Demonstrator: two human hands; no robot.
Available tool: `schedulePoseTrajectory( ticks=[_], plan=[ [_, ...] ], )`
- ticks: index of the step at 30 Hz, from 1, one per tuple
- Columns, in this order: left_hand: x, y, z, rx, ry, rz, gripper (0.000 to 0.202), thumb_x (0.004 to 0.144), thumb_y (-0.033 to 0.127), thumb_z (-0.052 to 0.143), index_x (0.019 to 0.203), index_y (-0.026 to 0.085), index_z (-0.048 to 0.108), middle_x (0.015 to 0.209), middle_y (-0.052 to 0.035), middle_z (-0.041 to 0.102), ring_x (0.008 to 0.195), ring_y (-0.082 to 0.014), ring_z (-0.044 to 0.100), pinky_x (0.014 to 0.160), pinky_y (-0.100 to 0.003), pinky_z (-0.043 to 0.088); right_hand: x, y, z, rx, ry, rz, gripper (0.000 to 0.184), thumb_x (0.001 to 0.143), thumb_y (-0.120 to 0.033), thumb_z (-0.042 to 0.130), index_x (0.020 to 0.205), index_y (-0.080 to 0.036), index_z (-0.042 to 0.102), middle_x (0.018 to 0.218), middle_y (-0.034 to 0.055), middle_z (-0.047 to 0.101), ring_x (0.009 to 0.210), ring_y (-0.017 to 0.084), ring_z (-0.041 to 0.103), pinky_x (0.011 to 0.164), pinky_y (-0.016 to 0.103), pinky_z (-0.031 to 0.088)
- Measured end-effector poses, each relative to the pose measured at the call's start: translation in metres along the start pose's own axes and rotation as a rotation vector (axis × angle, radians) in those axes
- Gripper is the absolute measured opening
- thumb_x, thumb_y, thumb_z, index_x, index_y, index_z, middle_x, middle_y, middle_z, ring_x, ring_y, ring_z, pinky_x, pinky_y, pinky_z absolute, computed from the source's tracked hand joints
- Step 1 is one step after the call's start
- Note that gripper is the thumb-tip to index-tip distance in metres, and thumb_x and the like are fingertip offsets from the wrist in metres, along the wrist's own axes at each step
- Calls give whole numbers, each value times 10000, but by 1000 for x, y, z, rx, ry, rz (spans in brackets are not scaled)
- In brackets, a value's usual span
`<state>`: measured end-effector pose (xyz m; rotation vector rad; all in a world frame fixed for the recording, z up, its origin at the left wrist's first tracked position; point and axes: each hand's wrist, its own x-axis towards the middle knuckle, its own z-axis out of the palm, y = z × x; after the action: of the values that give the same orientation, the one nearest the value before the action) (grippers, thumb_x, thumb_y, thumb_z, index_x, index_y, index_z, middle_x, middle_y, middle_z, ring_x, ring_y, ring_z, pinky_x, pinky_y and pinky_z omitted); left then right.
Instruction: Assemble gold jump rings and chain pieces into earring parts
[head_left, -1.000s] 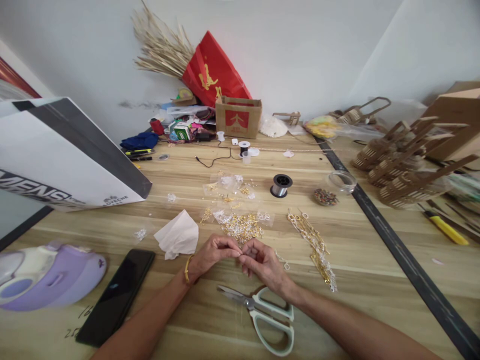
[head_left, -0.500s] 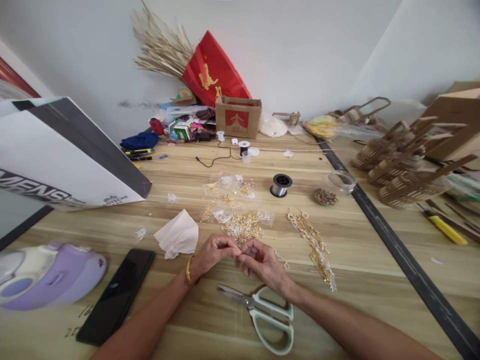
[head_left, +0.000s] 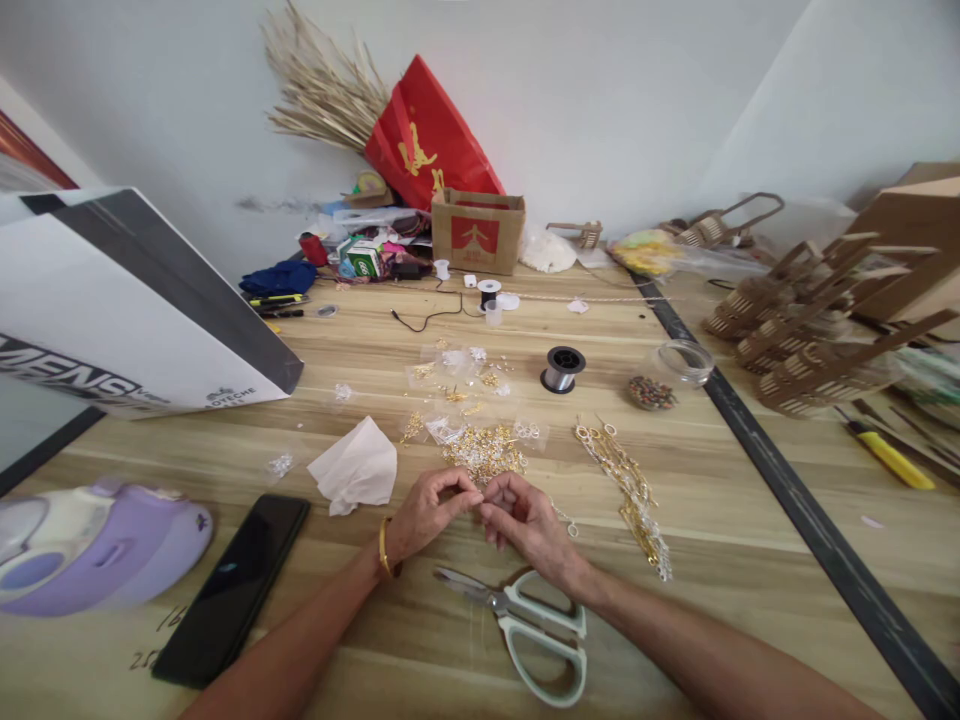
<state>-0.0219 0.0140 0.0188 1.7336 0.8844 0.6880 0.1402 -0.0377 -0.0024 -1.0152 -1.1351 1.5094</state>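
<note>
Gold and silvery-white jewellery pieces (head_left: pixel 484 452), small and loosely heaped, lie on a pale wood-grained counter (head_left: pixel 720 530) just beyond a bare left hand (head_left: pixel 429 512) and a bare right hand (head_left: pixel 529 526) at close work. The left, a gold-coloured bangle (head_left: pixel 385 548) at its wrist, has thumb and forefinger closed in a pinch; the right meets it, fingers curled, thumb and forefinger likewise drawn together. From where I stand, whatever their meeting fingertips may grip is too small to make out. A short pale chain (head_left: pixel 572 530) ending in a ring shows beside the right hand; I cannot tell whether it is held. On the near side of the hands lie scissors (head_left: pixel 496 603) with pale green handles, metal blades pointing left. A long bundle of gold and silver chains (head_left: pixel 634 490) stretches over the counter to the right, near a clear round jar (head_left: pixel 684 366) of multicoloured beads (head_left: pixel 651 393). Farther back stands a black spool (head_left: pixel 564 360) of silvery wire (head_left: pixel 560 379); creased pinkish paper (head_left: pixel 355 466) lies at left.
</note>
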Motion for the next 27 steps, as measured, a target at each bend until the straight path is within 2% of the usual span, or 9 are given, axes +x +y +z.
schedulePoseTrajectory(
  ticks=[5,9,15,17,20,23,25,27],
  plan=[
    [0,-2,0,6,22,-26,228,795,312,594,653,134,591,615,2,555,620,-124,494,618,-227,391,-6,-5,-2,-116,60,-44,321,843,-497,548,858,-178,515,563,-54,468,455,71,404,415,184,337],
    [0,1,-1,-5,19,-23,226,783,308,611,634,139,602,608,-3,597,615,-127,529,644,-234,417,-5,-12,-6,-156,100,-72,304,871,-488,511,887,-184,519,572,-57,425,457,73,353,409,192,278],
    [1,-4,-5,-99,37,-26,213,779,288,609,632,134,606,610,-14,624,612,-127,553,637,-237,433,6,-44,-26,-208,189,-167,255,858,-438,539,911,-191,507,556,-70,375,465,82,341,414,194,279],
    [1,-7,-6,-163,51,-23,223,780,300,605,633,133,591,607,-10,609,607,-121,541,618,-230,427,9,-55,-37,-335,189,-188,230,858,-408,548,924,-190,519,575,-59,409,485,89,381,433,201,317],
    [2,-11,-9,-230,58,-35,246,777,331,604,634,133,577,595,-1,584,596,-113,518,605,-227,413,15,-65,-57,-637,165,-231,166,872,-349,529,903,-188,555,652,-19,511,540,102,460,469,210,363],
    [3,-13,-11,-259,62,-49,264,772,355,606,634,132,571,596,1,574,602,-114,509,610,-232,405,19,-69,-74,-940,83,-268,111,870,-277,517,891,-185,576,806,32,598,654,130,548,524,223,413],
    [3,-14,-12,-268,69,-57,263,773,353,609,636,132,570,603,0,575,608,-114,510,617,-234,404,19,-70,-83,-1109,36,-288,95,874,-222,501,871,-176,584,829,42,604,644,125,544,566,239,421],
    [2,-15,-13,-277,80,-65,251,777,343,610,645,132,572,608,2,574,610,-112,509,619,-233,404,15,-70,-87,-1276,-77,-260,102,879,-170,492,874,-172,593,853,44,608,663,125,555,615,250,417]
  ],
)
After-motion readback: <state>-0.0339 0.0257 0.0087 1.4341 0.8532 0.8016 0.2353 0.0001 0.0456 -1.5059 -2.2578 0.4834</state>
